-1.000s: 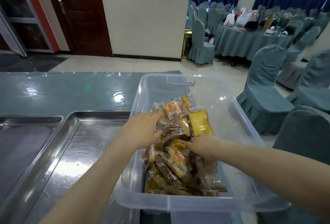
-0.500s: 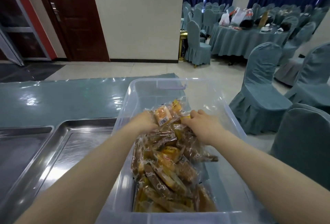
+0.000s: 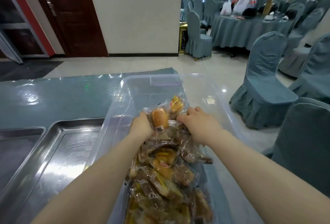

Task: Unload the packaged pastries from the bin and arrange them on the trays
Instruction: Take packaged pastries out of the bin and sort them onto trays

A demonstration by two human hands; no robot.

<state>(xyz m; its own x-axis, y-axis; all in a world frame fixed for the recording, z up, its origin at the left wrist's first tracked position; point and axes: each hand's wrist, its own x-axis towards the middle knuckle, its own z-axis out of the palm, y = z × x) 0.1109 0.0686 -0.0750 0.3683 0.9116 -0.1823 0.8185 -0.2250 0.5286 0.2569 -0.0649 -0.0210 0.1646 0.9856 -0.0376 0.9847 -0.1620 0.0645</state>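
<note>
Both hands are down inside the clear plastic bin (image 3: 114, 109), at the far end of the heap of packaged pastries (image 3: 160, 170) that fills its near half. The left hand (image 3: 142, 127) curls its fingers round a wrapped golden bun (image 3: 159, 119) with a barcode label, holding it against the pile from the left side. The right hand (image 3: 198, 122) has its fingers bent down over the wrappers just right of that bun, gripping into the pile (exactly which packet it has is hard to tell), with a yellow-wrapped pastry (image 3: 175, 105) lying just beyond its fingertips. The bin stands at the right end of a table covered in glossy teal sheeting (image 3: 53, 95). To its left two steel trays (image 3: 59, 152) lie side by side, the nearer one touching the bin's wall. Covered chairs (image 3: 262, 88) stand on the tiled floor to the right.
</note>
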